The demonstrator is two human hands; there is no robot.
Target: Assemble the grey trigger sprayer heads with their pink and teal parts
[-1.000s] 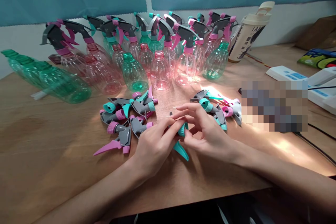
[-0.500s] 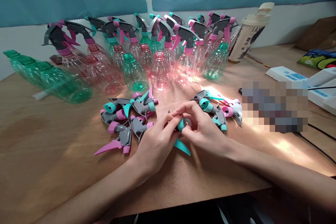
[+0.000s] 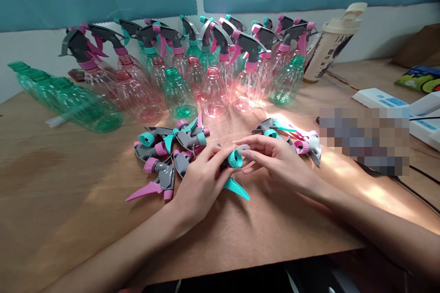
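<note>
My left hand [image 3: 199,178] is closed round a grey spray trigger head, its teal collar [image 3: 235,159] facing right and its teal trigger [image 3: 237,188] sticking out below. Most of the grey body is hidden by the fingers. Between thumb and fingers, my right hand [image 3: 275,158] pinches a small pale round disc [image 3: 244,147] just beside the collar's open end. Left of my hands lies a pile of loose spray heads [image 3: 165,176] with pink and teal parts. More spray heads [image 3: 302,146] lie beyond my right hand, partly covered by it.
Pink and green bottles stand at the back, several with spray heads fitted. An open pink bottle [image 3: 213,96] and an open green bottle [image 3: 179,96] are in front. Green bottles [image 3: 85,105] lean at left. A tumbler [image 3: 332,41], power strip [image 3: 388,100] and blurred-out object [image 3: 364,142] are at right.
My right hand has drawn slightly right, off the teal collar, with the pale disc now showing in its fingers. The collar has turned so its opening shows. The view has shifted slightly.
</note>
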